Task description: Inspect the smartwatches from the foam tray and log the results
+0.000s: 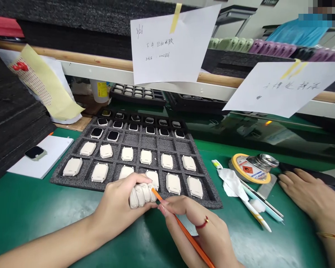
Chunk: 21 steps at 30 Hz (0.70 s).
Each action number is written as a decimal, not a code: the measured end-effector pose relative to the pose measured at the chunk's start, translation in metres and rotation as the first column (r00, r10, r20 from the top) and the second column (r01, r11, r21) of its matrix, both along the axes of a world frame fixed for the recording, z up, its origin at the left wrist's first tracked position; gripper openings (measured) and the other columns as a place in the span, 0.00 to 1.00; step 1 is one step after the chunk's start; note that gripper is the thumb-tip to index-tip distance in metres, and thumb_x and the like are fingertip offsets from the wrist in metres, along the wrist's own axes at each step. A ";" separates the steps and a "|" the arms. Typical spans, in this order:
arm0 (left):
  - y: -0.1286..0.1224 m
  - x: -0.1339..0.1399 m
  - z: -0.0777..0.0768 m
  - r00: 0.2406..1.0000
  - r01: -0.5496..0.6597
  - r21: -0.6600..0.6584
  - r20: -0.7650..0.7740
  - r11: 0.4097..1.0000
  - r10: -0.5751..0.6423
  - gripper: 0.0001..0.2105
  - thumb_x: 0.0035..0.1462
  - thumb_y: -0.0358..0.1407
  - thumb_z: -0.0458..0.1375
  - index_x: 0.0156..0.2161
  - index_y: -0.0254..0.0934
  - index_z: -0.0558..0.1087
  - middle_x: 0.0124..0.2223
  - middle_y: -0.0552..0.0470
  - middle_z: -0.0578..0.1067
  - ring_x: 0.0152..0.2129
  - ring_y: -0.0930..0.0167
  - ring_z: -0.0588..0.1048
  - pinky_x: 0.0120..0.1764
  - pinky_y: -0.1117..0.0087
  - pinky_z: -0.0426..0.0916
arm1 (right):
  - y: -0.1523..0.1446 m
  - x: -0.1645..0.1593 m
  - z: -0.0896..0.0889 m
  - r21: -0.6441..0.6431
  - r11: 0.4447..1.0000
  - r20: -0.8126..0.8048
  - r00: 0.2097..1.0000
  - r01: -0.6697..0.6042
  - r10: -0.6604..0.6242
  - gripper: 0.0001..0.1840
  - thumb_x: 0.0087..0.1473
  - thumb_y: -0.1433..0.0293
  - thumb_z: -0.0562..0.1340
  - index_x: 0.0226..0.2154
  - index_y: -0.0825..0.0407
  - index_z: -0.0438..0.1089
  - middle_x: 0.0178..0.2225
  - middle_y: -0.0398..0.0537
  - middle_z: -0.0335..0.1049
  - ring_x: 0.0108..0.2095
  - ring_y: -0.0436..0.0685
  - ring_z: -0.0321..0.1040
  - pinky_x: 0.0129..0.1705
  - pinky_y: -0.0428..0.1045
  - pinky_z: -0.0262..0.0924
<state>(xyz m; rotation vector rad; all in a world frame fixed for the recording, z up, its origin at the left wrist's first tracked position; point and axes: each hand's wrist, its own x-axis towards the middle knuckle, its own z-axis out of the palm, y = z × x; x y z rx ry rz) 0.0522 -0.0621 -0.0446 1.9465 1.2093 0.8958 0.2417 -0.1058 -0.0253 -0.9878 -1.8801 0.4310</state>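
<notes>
Now, above the green tabletop (pixel 22 219), by the foam tray's near edge (pixel 212 201), the left hand (pixel 117 199) clasps white watch cases (pixel 141 195); the right hand (pixel 212 232) pinches an orange stick (pixel 190 236), tip at them. Far side, 2 handwritten sheets (pixel 175 46) hang before a wooden rail (pixel 97 62).

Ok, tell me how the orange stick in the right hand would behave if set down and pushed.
The orange stick looks stiff, running straight through the right hand with no visible bend. Being slim, it is probably light and easily nudged. It might roll, though whether its shaft is round is hard to tell.
</notes>
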 end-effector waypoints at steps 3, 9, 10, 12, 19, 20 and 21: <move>0.000 0.000 0.001 1.000 -0.004 -0.010 0.004 1.000 0.004 0.14 0.53 0.36 0.66 0.44 0.45 0.70 0.45 0.58 0.80 0.41 0.69 0.80 0.41 0.71 0.73 | 0.000 0.000 0.001 -0.010 1.000 0.007 1.000 -0.002 0.002 0.11 0.58 0.82 0.58 0.38 0.50 0.64 0.32 0.47 0.73 0.33 0.50 0.74 0.36 0.44 0.71; 0.002 0.001 0.003 1.000 -0.002 -0.052 0.003 0.999 0.003 0.15 0.51 0.38 0.68 0.44 0.44 0.71 0.46 0.56 0.81 0.42 0.67 0.79 0.41 0.71 0.73 | -0.003 -0.001 0.003 -0.006 0.999 0.042 0.999 0.032 -0.032 0.11 0.57 0.83 0.59 0.37 0.50 0.65 0.32 0.46 0.75 0.32 0.52 0.76 0.34 0.44 0.71; 0.002 0.001 0.003 1.000 0.000 -0.057 0.007 0.998 0.000 0.15 0.51 0.38 0.67 0.44 0.44 0.71 0.46 0.56 0.80 0.42 0.67 0.79 0.41 0.71 0.73 | -0.002 -0.001 0.003 -0.014 1.000 0.020 1.000 0.024 -0.023 0.11 0.57 0.82 0.59 0.37 0.51 0.66 0.32 0.46 0.75 0.32 0.52 0.76 0.35 0.44 0.72; 0.003 -0.001 0.004 1.000 0.006 -0.060 0.018 0.998 -0.005 0.15 0.52 0.39 0.67 0.45 0.44 0.71 0.46 0.56 0.80 0.42 0.67 0.79 0.41 0.71 0.73 | 0.001 0.001 0.004 -0.074 0.997 -0.035 0.999 -0.005 0.002 0.08 0.58 0.80 0.60 0.37 0.51 0.69 0.32 0.46 0.78 0.32 0.52 0.77 0.35 0.44 0.73; 0.006 -0.007 0.003 1.000 0.017 -0.063 -0.003 0.998 -0.017 0.16 0.51 0.41 0.68 0.45 0.46 0.71 0.47 0.57 0.80 0.44 0.66 0.79 0.40 0.71 0.73 | 0.036 0.065 0.018 -0.071 0.906 0.050 0.908 0.418 -0.415 0.12 0.59 0.62 0.62 0.30 0.51 0.76 0.25 0.47 0.78 0.27 0.56 0.76 0.29 0.48 0.69; 0.006 -0.008 0.002 1.000 0.017 -0.068 -0.010 0.998 -0.018 0.16 0.51 0.42 0.67 0.45 0.47 0.71 0.48 0.57 0.80 0.45 0.65 0.79 0.40 0.71 0.74 | 0.041 0.080 0.018 -0.058 0.857 0.136 0.854 0.513 -0.502 0.19 0.61 0.58 0.59 0.24 0.51 0.74 0.22 0.47 0.75 0.24 0.56 0.74 0.27 0.48 0.67; 0.006 -0.008 0.002 1.000 0.017 -0.070 -0.020 0.997 -0.019 0.16 0.51 0.42 0.67 0.45 0.47 0.72 0.48 0.57 0.80 0.44 0.65 0.79 0.39 0.71 0.74 | 0.047 0.095 0.016 -0.066 0.789 0.244 0.777 0.611 -0.581 0.25 0.63 0.56 0.56 0.21 0.51 0.71 0.19 0.48 0.73 0.22 0.56 0.72 0.25 0.49 0.64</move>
